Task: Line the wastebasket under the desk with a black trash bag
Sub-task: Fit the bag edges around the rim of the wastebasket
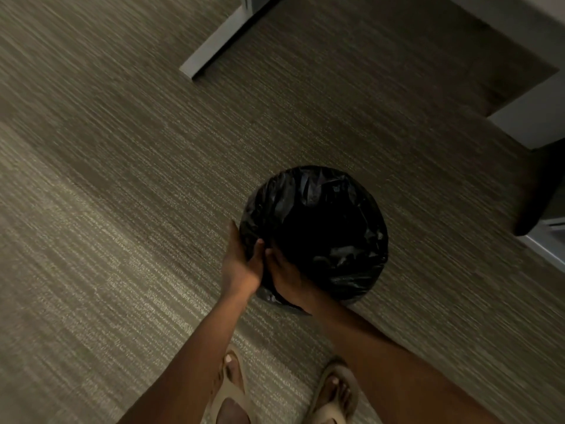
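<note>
Bag (315,215) film looks thin, slippery, light; best gripped at the rim fold. Left hand (241,264) cups it outside; right hand (287,280) pinches beside it.

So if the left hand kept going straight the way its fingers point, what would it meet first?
The left hand already rests on the black trash bag over the wastebasket's near side, so it would probably just slide along that plastic; depth is unclear.

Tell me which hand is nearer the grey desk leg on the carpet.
Left. The left hand grips the bag-lined wastebasket rim on the side toward the desk leg; the right hand sits beside it, slightly farther.
</note>
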A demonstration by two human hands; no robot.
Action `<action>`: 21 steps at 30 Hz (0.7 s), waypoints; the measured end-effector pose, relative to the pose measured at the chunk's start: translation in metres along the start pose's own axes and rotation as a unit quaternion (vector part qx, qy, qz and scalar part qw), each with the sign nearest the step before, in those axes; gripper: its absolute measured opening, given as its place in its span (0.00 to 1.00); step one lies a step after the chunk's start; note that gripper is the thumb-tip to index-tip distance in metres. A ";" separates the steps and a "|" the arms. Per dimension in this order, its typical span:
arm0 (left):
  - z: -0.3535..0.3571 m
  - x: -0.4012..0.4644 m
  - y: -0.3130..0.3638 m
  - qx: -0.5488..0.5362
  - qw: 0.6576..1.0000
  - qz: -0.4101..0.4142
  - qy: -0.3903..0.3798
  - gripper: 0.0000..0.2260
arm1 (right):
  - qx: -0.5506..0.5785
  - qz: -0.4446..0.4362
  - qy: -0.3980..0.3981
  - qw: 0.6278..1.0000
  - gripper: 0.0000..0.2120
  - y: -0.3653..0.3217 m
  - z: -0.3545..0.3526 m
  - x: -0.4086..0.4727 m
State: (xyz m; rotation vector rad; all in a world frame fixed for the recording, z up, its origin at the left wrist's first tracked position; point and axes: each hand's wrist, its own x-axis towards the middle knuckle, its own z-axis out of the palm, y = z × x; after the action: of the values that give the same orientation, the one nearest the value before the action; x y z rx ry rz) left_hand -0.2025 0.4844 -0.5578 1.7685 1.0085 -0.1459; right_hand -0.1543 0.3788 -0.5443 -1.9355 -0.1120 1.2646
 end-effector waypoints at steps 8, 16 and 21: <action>0.020 -0.031 0.001 0.372 0.810 0.453 -0.029 0.19 | -0.492 -0.092 0.227 0.836 0.29 0.050 -0.059 -0.017; 0.012 -0.042 0.012 0.568 0.738 0.263 -0.250 0.29 | -0.623 -0.001 0.019 0.782 0.51 0.084 -0.091 -0.034; 0.017 -0.037 0.004 0.534 0.757 0.311 -0.211 0.31 | -0.576 -0.126 0.127 0.798 0.28 0.047 -0.099 -0.030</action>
State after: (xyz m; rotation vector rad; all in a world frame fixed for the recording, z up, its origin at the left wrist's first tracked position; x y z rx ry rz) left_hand -0.2178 0.4496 -0.5426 2.8126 -0.1588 -0.7782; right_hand -0.1054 0.2760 -0.5355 -2.9242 -1.2002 0.7340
